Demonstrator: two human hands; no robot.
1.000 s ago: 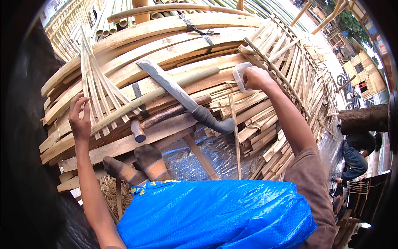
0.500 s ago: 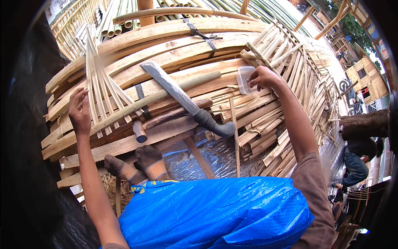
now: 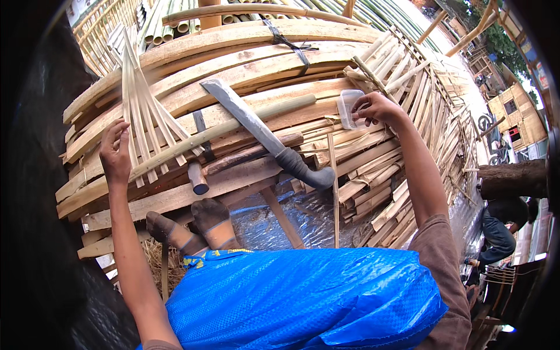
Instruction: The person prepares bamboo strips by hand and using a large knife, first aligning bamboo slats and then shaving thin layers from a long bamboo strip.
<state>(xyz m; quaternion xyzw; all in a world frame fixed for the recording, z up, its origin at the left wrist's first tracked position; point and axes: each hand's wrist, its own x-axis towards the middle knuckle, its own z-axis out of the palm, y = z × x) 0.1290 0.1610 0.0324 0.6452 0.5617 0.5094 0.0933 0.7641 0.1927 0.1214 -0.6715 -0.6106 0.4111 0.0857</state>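
Note:
At the left, my left hand (image 3: pixel 116 154) is raised with its fingers bent together, beside a fan of thin bamboo strips (image 3: pixel 146 122); what it holds, if anything, does not show. My right hand (image 3: pixel 379 111) has its bent fingers at the opening of a small clear plastic tub (image 3: pixel 344 104); anything in the fingertips is too small to make out. Between my hands, a machete (image 3: pixel 248 119) with a black-wrapped grip lies across a bamboo pole (image 3: pixel 227 129). Below the pole lies a hammer (image 3: pixel 198 178) with a wooden handle.
Long wooden beams (image 3: pixel 227 80) bound with black strapping lie in front of me. Split bamboo pieces (image 3: pixel 370 169) are piled at the right. A blue plastic sheet (image 3: pixel 303 291) covers my lap, my feet (image 3: pixel 213 221) beyond it. A person (image 3: pixel 501 230) crouches at the far right.
My view has shifted slightly. My right hand stays at the tub, its fingers a little more curled. My left hand keeps nearly the same pose beside the strips.

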